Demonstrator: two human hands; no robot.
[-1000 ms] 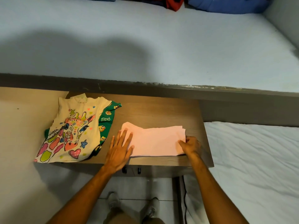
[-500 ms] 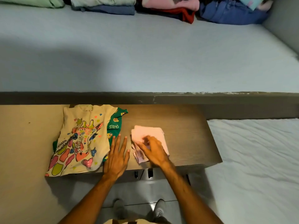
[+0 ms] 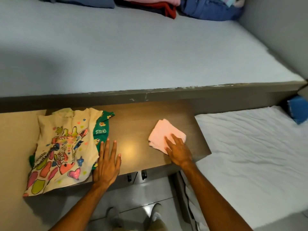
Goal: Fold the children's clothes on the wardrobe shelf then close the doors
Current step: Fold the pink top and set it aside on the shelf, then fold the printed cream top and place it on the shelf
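Observation:
A small folded pink cloth (image 3: pixel 162 132) lies on the right part of the brown wooden surface (image 3: pixel 136 124). My right hand (image 3: pixel 178 150) rests flat on its near corner, fingers together. My left hand (image 3: pixel 107 162) lies open and flat on the wood, fingers spread, touching the right edge of a cream shirt with a colourful giraffe print (image 3: pixel 61 147). Under that shirt a green printed garment (image 3: pixel 101 129) sticks out to the right.
A pale blue shelf (image 3: pixel 133 52) stretches behind the wood, with piled clothes (image 3: pixel 150 5) along its back edge. A white sheeted mattress (image 3: pixel 255 155) lies to the right, a blue object (image 3: pixel 298 112) at its far corner. My feet stand on tiles below.
The pink cloth went from a wide flat piece to a small folded square, and my right hand slid it to the right. My left hand shifted toward the giraffe shirt.

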